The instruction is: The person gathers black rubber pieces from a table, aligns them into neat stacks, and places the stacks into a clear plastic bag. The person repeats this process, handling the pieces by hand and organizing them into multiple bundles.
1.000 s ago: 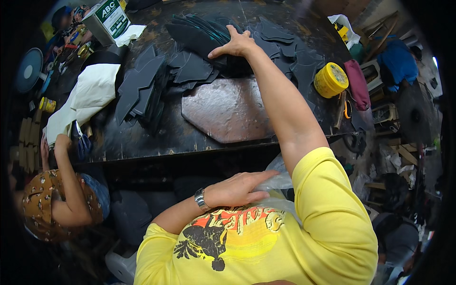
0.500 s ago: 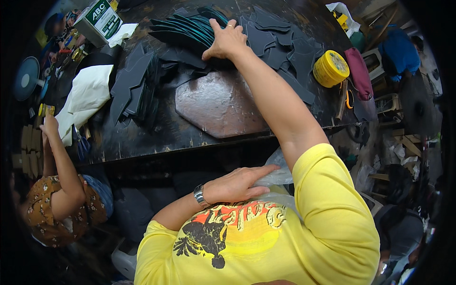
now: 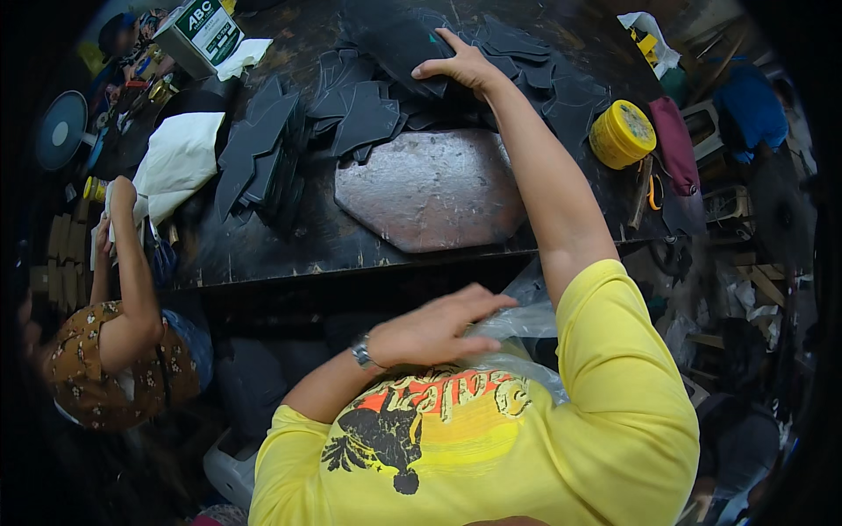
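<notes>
My right hand (image 3: 460,68) is stretched out to the far middle of the table. Its thumb and fingers clasp the near right edge of a stack of dark cut sheets (image 3: 390,44), whose flat face tilts toward me. Just below that stack lie more loose black cut-out pieces (image 3: 364,118). My left hand (image 3: 434,326) hovers at my lap, a little blurred, with thumb and fingers apart and nothing seen in it. Clear plastic (image 3: 526,320) lies beside its fingertips, partly behind my right arm.
A worn octagonal board (image 3: 430,193) lies at the table's near edge. Black pieces (image 3: 259,162) are piled to its left. A yellow tub (image 3: 623,133), orange-handled scissors (image 3: 655,191) and a maroon pouch (image 3: 674,145) are at right. At left are white cloth (image 3: 184,158) and a co-worker (image 3: 132,346).
The fanned stack has come up and tipped under my right hand, turning its flat face to view and uncovering pieces below. My left hand has lifted slightly off the plastic, fingers spreading.
</notes>
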Demonstrator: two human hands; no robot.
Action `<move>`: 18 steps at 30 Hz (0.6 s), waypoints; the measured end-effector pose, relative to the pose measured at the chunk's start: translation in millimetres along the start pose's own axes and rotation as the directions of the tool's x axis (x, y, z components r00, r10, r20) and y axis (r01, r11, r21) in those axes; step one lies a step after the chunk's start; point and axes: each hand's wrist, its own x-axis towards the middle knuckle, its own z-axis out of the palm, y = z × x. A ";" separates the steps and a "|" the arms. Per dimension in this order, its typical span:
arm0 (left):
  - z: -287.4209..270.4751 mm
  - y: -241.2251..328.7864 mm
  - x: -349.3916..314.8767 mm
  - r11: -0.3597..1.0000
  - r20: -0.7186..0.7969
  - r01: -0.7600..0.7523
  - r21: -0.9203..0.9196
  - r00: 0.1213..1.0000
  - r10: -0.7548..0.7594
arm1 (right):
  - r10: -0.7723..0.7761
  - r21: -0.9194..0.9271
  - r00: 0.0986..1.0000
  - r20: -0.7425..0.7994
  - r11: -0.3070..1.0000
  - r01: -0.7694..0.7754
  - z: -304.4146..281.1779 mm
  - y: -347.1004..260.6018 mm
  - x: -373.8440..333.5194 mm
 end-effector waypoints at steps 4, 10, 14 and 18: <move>-57.9 -12.2 6.9 0.971 -0.455 0.117 -0.209 0.867 -0.202 | 0.006 -0.043 1.000 0.002 0.999 -0.006 0.0 2.8 -7.5; -184.8 -69.6 109.7 0.886 -0.899 -0.213 -0.413 0.254 -0.358 | -0.077 -0.031 0.997 0.018 0.997 0.077 -2.0 7.5 -17.6; -211.2 -103.3 141.7 0.928 -0.892 -0.087 -0.362 0.321 -0.318 | -0.157 -0.084 0.988 -0.013 0.984 0.155 -0.8 15.1 -24.4; -213.7 -121.0 136.9 0.958 -0.895 0.082 -0.273 0.343 -0.285 | -0.196 -0.056 0.980 -0.021 0.979 0.194 -1.5 14.0 -27.8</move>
